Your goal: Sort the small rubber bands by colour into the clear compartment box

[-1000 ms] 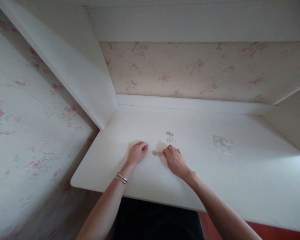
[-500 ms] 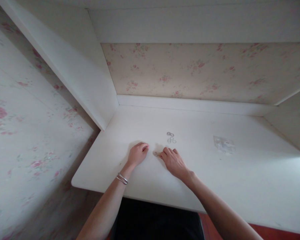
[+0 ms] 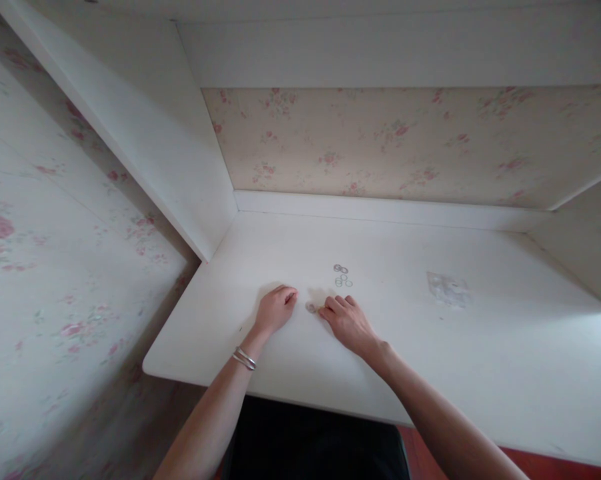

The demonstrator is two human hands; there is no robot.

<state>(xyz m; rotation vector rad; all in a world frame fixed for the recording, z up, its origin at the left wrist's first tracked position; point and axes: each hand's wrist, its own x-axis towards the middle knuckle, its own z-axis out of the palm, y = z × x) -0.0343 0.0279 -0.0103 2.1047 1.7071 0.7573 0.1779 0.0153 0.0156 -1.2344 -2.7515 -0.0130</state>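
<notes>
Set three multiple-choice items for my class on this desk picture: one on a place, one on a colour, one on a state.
1. Where does the cluster of small rings lie?
A. beyond the right hand
B. on the floor
C. on the left wrist

2. What colour is the desk?
A. black
B. white
C. green

3. How is the left hand?
A. raised high
B. flat, fingers spread
C. curled, resting on the desk

A: the rings lie just past the fingertips. B: the surface is white. C: fingers are folded under, knuckles down.

Both forearms reach forward side by side, the left hand [image 3: 276, 310] curled into a loose fist with knuckles up, the right hand [image 3: 347, 321] palm-down with its fingers [image 3: 330, 307] bent and pointing toward the left one.
</notes>
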